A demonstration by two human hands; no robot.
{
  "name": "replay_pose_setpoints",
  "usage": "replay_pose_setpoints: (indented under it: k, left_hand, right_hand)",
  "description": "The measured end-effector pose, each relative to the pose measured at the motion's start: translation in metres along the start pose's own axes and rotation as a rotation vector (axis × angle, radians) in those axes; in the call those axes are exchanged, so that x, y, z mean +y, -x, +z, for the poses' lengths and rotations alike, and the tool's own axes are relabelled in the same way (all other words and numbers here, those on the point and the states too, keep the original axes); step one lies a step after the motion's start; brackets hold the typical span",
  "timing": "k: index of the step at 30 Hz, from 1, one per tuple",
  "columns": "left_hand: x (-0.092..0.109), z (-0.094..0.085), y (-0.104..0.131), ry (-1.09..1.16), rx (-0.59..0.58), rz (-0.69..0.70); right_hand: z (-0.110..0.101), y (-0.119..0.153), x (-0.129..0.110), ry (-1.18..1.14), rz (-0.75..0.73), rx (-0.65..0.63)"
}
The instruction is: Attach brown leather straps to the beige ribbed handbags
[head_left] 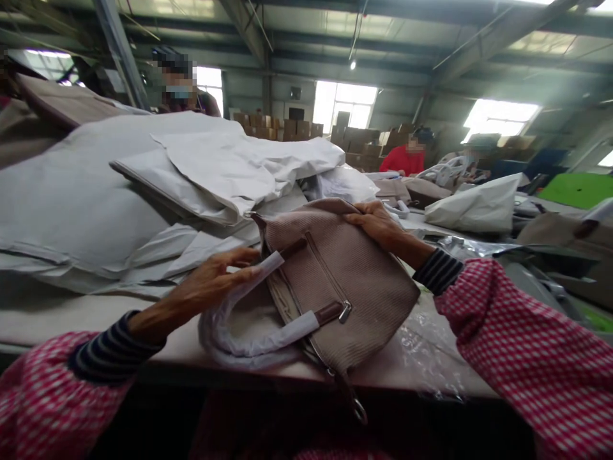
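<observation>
A taupe woven handbag (345,275) lies tilted over the table's front edge, its zipped pocket facing me. White wrapping covers most of its two looped handles (292,330), leaving brown ends bare. My right hand (383,230) grips the bag's far right edge, thumb on the near face and the other fingers partly hidden behind. At the opening side, my left hand (223,278) is closed around a wrapped handle, thumb and fingers on either side of it. The bag's mouth is partly open and shows a beige lining (285,300). A metal clasp (359,409) hangs below the table edge.
White sheets and covers (191,172) are heaped behind and left of the bag. Clear plastic film (431,351) lies under its right side. More bags (550,249) are at the right. Co-workers (405,156) and stacked cartons (297,130) are farther back.
</observation>
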State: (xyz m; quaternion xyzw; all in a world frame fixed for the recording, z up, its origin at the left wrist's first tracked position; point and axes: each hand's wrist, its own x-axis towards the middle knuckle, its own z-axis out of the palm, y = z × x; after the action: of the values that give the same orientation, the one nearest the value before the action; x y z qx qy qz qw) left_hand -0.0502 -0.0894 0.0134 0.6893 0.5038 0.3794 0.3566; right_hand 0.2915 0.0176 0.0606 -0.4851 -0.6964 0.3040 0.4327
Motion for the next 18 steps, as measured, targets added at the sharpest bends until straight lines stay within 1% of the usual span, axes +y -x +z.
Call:
replay_pose_setpoints:
  k: [2,4,7,9,10,12,14,16,17,18]
  left_hand:
    - [0.012,-0.013,-0.002,0.105,0.103,0.000]
    - [0.025,-0.027,-0.005,0.277,0.155,0.010]
    - [0.041,-0.043,-0.009,0.559,0.171,0.033]
    - [0.048,-0.048,-0.013,0.636,0.164,0.044]
    - [0.052,-0.049,-0.014,0.619,0.153,0.044]
    - [0.063,-0.050,-0.016,0.515,0.108,0.037]
    - [0.084,-0.047,-0.016,0.400,0.038,0.042]
    - [0.118,-0.043,-0.015,0.314,-0.003,0.073]
    - [0.138,-0.040,-0.015,0.277,0.000,0.100]
    - [0.160,-0.037,-0.016,0.259,0.032,0.115]
  right_hand:
    - [-0.005,-0.004,-0.005,-0.079,-0.038,0.029]
    - [-0.009,-0.011,-0.005,-0.189,-0.093,0.146]
    - [-0.008,-0.024,0.002,-0.349,-0.101,0.324]
    - [0.000,-0.034,0.011,-0.423,-0.078,0.383]
    - [0.006,-0.039,0.015,-0.445,-0.070,0.399]
    - [0.021,-0.050,0.024,-0.462,-0.060,0.419]
    - [0.038,-0.062,0.029,-0.468,-0.050,0.435]
    - [0.057,-0.074,0.030,-0.459,-0.045,0.431]
    - [0.068,-0.079,0.029,-0.446,-0.047,0.415]
    - [0.078,-0.082,0.027,-0.427,-0.054,0.386]
